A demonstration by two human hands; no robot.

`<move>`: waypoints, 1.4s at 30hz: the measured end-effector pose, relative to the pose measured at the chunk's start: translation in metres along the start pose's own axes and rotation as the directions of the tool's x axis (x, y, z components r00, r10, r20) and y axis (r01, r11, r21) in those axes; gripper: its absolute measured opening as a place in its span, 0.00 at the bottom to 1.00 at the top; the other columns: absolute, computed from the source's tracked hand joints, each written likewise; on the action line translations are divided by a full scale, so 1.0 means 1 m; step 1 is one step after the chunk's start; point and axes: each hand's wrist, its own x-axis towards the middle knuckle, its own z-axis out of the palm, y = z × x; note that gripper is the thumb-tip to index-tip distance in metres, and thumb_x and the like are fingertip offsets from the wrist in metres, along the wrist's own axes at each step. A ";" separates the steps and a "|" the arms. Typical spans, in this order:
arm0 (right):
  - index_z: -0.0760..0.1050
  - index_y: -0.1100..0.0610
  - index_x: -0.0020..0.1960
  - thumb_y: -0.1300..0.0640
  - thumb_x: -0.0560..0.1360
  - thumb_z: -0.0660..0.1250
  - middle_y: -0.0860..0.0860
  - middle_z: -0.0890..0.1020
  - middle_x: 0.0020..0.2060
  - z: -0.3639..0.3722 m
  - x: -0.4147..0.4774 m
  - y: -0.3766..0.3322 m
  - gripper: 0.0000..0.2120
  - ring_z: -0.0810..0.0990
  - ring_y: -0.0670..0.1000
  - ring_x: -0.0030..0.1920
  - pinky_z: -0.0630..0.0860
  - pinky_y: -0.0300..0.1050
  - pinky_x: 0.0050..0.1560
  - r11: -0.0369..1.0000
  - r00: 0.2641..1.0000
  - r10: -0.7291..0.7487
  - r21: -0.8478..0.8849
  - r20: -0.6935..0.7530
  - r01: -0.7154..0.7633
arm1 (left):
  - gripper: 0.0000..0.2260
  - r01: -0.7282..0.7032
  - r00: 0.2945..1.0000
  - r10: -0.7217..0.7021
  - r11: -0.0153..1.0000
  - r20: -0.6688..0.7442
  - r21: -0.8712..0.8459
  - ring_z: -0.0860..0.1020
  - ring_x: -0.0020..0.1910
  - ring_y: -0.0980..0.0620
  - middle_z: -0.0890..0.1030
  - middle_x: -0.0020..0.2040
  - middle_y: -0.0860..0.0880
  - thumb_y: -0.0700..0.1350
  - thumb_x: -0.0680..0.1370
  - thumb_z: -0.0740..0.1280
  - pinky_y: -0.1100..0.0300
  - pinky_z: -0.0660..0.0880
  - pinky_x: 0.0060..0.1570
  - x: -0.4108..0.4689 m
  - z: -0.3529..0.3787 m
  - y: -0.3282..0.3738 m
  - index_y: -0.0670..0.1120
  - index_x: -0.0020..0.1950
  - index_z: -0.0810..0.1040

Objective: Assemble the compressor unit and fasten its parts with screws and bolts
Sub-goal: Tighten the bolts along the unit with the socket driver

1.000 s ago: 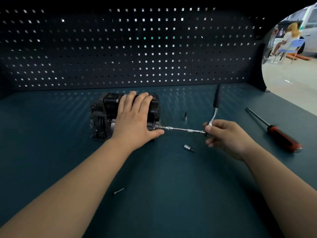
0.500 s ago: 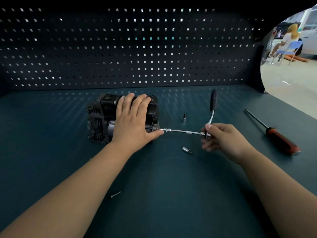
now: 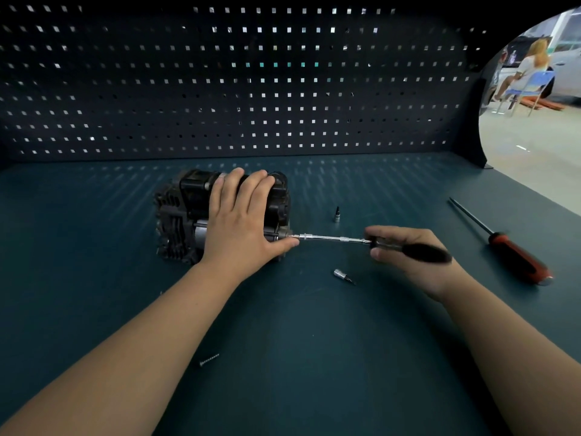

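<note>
The black compressor unit point(image 3: 185, 215) lies on the dark teal bench. My left hand point(image 3: 242, 221) rests flat over its top and right end, fingers straight, thumb by the fastener. A ratchet wrench with a long silver extension point(image 3: 333, 238) runs horizontally from the unit's right end. My right hand point(image 3: 405, 250) grips the ratchet at its head; the black handle point(image 3: 424, 252) lies blurred across the back of that hand, pointing right.
Two small silver bits lie nearby: one upright point(image 3: 337, 214) behind the extension, one on its side point(image 3: 342, 274) in front. A red-handled screwdriver point(image 3: 509, 247) lies at the right. A loose screw point(image 3: 209, 359) sits near my left forearm. A pegboard wall point(image 3: 251, 89) closes the back.
The ratchet handle has swung from pointing away toward the pegboard down to the right over my right hand. My left hand stays on the compressor.
</note>
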 end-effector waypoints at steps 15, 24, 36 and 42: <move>0.74 0.59 0.39 0.45 0.79 0.62 0.54 0.79 0.27 0.013 0.001 -0.015 0.19 0.71 0.49 0.20 0.67 0.38 0.21 0.906 0.919 0.394 0.169 0.001 -0.388 | 0.46 0.010 1.000 -0.010 1.000 0.003 -0.009 0.57 0.73 0.43 0.68 0.71 0.46 0.71 0.64 0.66 0.54 0.37 0.73 -0.001 -0.004 0.000 0.43 0.73 0.64; 0.82 0.57 0.53 0.66 0.70 0.75 0.42 0.78 0.45 0.003 -0.002 -0.012 0.13 0.77 0.40 0.44 0.68 0.25 0.47 0.812 0.924 -0.383 -0.478 -0.006 0.334 | 0.47 0.009 1.000 -0.009 1.000 0.026 0.005 0.57 0.74 0.43 0.67 0.73 0.46 0.70 0.64 0.66 0.53 0.37 0.73 -0.001 -0.006 0.001 0.43 0.74 0.63; 0.79 0.63 0.48 0.51 0.82 0.59 0.52 0.83 0.33 0.005 -0.004 -0.015 0.17 0.76 0.53 0.22 0.69 0.40 0.30 0.977 0.961 0.211 -0.062 0.177 -0.203 | 0.47 -0.004 1.000 0.005 1.000 0.024 -0.013 0.57 0.73 0.43 0.68 0.72 0.46 0.71 0.64 0.66 0.54 0.38 0.73 -0.002 -0.005 -0.002 0.43 0.73 0.64; 0.77 0.62 0.51 0.55 0.82 0.59 0.54 0.80 0.31 0.013 -0.002 -0.011 0.12 0.72 0.50 0.22 0.67 0.40 0.28 0.947 0.932 0.286 0.083 0.223 -0.310 | 0.47 -0.017 1.000 0.017 1.000 0.026 -0.007 0.57 0.73 0.43 0.68 0.72 0.45 0.71 0.64 0.66 0.53 0.38 0.73 -0.003 -0.008 -0.003 0.42 0.74 0.63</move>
